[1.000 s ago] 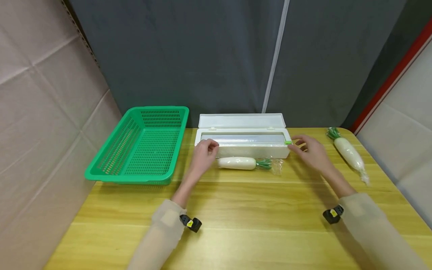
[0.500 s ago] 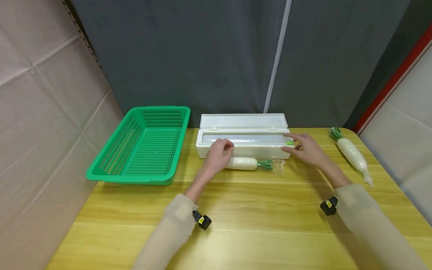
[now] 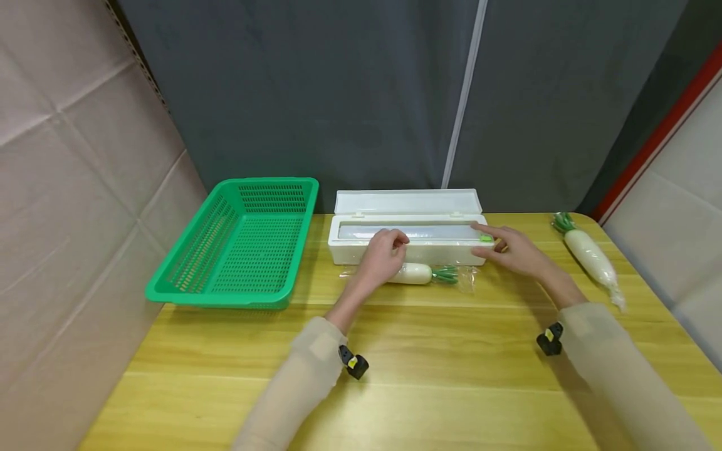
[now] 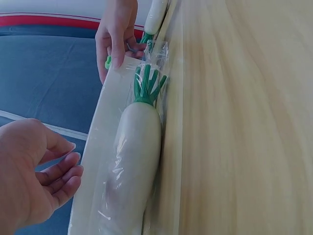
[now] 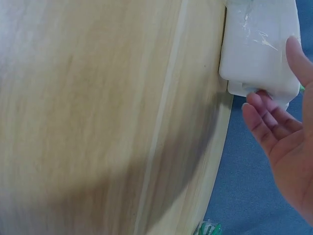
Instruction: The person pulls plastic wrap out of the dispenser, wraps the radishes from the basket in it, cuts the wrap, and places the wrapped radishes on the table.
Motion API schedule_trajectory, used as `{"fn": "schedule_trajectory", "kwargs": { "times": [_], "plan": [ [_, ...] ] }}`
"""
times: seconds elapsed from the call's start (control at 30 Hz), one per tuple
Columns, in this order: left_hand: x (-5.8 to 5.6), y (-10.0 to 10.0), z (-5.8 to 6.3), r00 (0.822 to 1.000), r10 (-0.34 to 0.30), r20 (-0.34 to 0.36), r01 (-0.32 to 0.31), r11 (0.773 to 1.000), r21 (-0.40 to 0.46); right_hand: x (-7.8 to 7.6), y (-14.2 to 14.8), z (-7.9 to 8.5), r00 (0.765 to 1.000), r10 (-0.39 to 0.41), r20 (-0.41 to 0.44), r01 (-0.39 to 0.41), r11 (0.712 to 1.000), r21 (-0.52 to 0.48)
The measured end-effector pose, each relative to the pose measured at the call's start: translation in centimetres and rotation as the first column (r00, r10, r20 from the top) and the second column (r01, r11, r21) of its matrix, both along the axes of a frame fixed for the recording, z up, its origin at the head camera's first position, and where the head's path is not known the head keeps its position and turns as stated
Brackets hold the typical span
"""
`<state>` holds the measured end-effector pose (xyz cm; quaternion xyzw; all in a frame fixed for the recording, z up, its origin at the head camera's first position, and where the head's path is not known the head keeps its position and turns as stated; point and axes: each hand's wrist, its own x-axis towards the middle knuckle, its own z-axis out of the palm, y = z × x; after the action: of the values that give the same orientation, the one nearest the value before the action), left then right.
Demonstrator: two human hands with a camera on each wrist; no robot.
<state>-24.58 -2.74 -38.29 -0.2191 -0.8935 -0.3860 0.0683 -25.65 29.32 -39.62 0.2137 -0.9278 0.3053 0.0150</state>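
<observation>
A white plastic-wrap dispenser (image 3: pixel 350 254) stands at the back of the table, its lid (image 3: pixel 408 202) raised and a green slide cutter (image 3: pixel 486 238) at its right end. Along its front lies a white radish (image 4: pixel 139 147) with green stalks, inside clear film. My left hand (image 3: pixel 385 252) hovers over the dispenser's front edge, above the radish; its fingers are loosely bent, and in the left wrist view thumb and fingertips stand slightly apart. The dispenser's right end is held by my right hand (image 3: pixel 516 250), index finger over the top by the cutter, thumb and fingers at front and end (image 5: pixel 259 63).
A green plastic basket (image 3: pixel 304 250) stands at the left. Another film-wrapped radish (image 3: pixel 591 255) lies near the table's right edge. A dark grey curtain (image 3: pixel 316 94) hangs behind the wooden table (image 3: pixel 440 363).
My left hand has slid rightward along the dispenser's front edge, uncovering its left part. My right hand has moved left, from beside the dispenser onto its right end.
</observation>
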Motion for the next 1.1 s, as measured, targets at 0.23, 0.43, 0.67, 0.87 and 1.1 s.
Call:
{"fn": "schedule_trajectory", "kwargs": {
  "times": [0.23, 0.43, 0.67, 0.87, 1.1],
  "plan": [
    [-0.4, 2.1, 0.3, 0.999, -0.054, -0.001, 0.054, 0.999, -0.002, -0.3, 0.2, -0.2, 0.998, -0.056, -0.007, 0.055, 0.998, -0.030],
    [-1.1, 4.0, 0.3, 0.994, -0.112, 0.013, 0.112, 0.993, 0.032, -0.3, 0.4, -0.4, 0.993, -0.117, 0.012, 0.118, 0.992, -0.038],
    [-2.0, 6.3, -0.3, 0.983, -0.182, -0.023, 0.183, 0.981, 0.069, -0.5, 0.4, -0.6, 0.991, -0.131, 0.039, 0.133, 0.990, -0.048],
    [-2.7, 8.6, -0.6, 0.966, -0.248, -0.073, 0.251, 0.968, 0.031, -0.7, 0.4, -0.8, 0.992, -0.120, 0.031, 0.122, 0.990, -0.067],
    [-3.4, 10.6, -0.8, 0.956, -0.284, -0.067, 0.288, 0.955, 0.063, -0.9, 0.4, -1.1, 0.993, -0.117, 0.020, 0.118, 0.991, -0.066]
  ]
}}
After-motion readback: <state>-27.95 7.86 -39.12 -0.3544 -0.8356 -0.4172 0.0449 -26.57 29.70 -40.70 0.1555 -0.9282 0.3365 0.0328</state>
